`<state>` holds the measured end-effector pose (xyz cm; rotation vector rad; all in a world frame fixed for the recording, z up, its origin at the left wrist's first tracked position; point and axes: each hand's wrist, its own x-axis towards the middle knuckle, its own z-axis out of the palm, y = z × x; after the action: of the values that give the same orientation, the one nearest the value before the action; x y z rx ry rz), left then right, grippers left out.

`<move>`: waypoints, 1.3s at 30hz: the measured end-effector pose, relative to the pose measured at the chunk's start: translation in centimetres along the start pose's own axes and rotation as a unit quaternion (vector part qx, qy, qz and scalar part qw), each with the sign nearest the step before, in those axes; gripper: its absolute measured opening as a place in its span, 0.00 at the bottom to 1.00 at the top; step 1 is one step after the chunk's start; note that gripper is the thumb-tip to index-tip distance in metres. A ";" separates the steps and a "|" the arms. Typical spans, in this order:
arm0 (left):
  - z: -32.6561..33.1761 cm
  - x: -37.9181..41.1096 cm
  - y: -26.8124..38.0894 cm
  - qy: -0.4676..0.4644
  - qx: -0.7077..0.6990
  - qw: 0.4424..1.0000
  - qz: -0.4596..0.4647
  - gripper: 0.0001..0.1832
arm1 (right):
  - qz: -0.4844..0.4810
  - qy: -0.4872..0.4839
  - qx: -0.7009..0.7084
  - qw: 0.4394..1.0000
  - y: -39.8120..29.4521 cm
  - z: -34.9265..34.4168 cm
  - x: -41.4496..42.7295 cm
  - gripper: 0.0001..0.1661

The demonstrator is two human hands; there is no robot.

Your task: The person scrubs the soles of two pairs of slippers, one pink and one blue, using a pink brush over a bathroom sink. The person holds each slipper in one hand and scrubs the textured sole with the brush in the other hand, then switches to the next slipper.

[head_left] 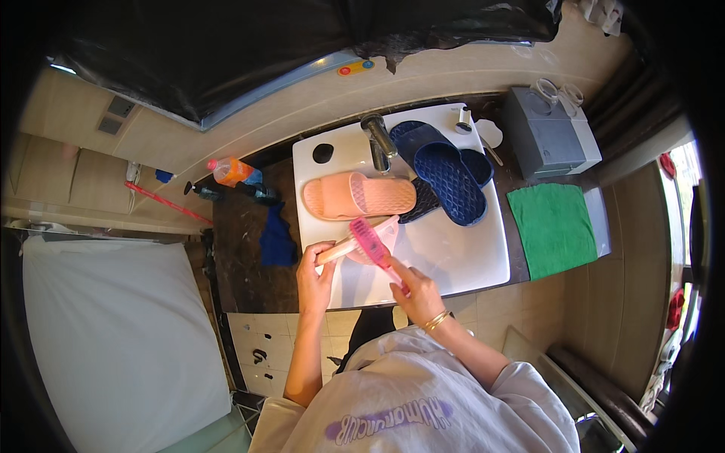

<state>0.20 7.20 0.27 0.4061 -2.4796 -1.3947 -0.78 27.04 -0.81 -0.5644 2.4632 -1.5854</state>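
Observation:
My left hand [317, 277] grips one end of a pink slipper [337, 251], which is tilted on its side over the near part of a white washbasin [453, 266]. A pink-handled brush [369, 240] is in my right hand [416, 291], its head against or just over the slipper; contact is hard to tell. Behind the held slipper lies a second pink slipper [359, 195], sole down. Dark blue slippers [451, 184] are piled at the basin's right, beside the metal faucet [379, 141], partly hiding one another.
On the dark counter [249, 289] at left stand an orange-labelled bottle [232, 171] and dark pump bottles [260, 193], near a blue cloth [277, 238]. A green cloth [552, 229] and a grey box [546, 136] with glass cups on top are at right.

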 end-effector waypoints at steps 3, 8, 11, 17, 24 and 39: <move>-0.8 -0.5 -0.9 -0.011 -0.025 0.996 -0.089 0.09 | -0.032 -0.032 -0.012 0.999 -1.5 0.5 -0.5 0.36; -0.8 -0.6 -0.8 0.004 -0.048 0.997 -0.061 0.08 | 0.050 -0.009 -0.001 0.999 3.9 2.0 0.6 0.37; -0.8 -1.0 -1.1 0.005 -0.041 0.996 -0.078 0.08 | -0.011 -0.015 0.022 1.000 0.3 1.5 -0.2 0.37; -2.8 -0.6 -0.5 -0.050 -0.102 0.993 -0.040 0.11 | 0.044 -0.020 0.013 0.999 3.0 0.8 0.2 0.35; -2.1 0.6 -0.3 0.101 -0.218 0.968 -0.065 0.36 | 0.001 -0.045 0.005 0.999 1.3 1.8 -1.2 0.35; -1.8 0.4 2.2 0.051 -0.062 0.996 -0.041 0.15 | -0.043 -0.009 -0.014 0.999 -2.0 -0.4 -0.6 0.29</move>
<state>0.23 6.73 3.15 0.5426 -2.3058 -1.5099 0.10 26.86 1.09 -0.6958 2.4829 -1.5724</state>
